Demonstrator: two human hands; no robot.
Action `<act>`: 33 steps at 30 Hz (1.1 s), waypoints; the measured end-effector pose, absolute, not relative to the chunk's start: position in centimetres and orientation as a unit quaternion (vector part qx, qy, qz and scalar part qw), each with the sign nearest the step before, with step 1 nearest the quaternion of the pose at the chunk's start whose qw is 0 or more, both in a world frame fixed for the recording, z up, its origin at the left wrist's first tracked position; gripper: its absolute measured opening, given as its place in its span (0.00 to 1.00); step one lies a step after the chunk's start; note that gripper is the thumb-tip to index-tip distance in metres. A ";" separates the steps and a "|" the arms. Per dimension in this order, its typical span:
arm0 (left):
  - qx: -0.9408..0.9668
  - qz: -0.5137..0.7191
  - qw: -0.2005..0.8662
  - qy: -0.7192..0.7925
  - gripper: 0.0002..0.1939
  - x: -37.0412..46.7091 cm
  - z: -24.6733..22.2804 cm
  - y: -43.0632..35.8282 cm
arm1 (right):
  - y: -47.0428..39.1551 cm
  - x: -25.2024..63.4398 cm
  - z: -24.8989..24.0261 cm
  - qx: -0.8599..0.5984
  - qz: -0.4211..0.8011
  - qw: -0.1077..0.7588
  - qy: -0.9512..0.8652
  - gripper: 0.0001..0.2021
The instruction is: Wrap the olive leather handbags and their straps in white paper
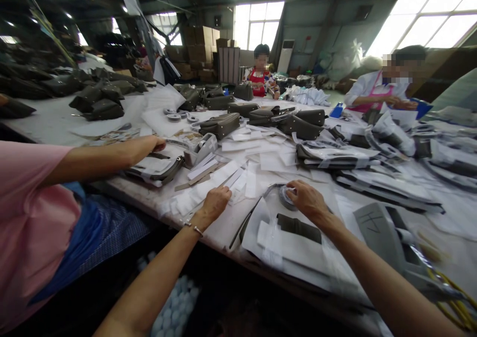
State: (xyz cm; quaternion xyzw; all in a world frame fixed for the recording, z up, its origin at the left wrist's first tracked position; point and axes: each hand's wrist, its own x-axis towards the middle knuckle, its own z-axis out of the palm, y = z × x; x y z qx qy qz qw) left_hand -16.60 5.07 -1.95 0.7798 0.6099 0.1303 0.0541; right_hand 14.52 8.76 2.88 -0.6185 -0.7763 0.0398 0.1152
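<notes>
With right fingers [297,187] curled onto a tape roll [286,197], right of centre in the frame, grips its side near the upper edge of a flat, paper-covered bag [298,227] in the lower right-centre. Bends left fingers [224,191] close together over loose white strips [234,177] at mid-frame; cannot tell whether pinching one. Has a grey tape dispenser [382,230] on the bench [219,230] at lower right, and a co-worker's hand [154,143] above another bag [158,170], left of centre.
</notes>
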 end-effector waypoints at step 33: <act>0.111 0.553 0.790 0.240 0.03 -10.1 5.2 -1.4 | -1.3 5.5 4.4 -0.363 0.679 0.311 -0.558 0.19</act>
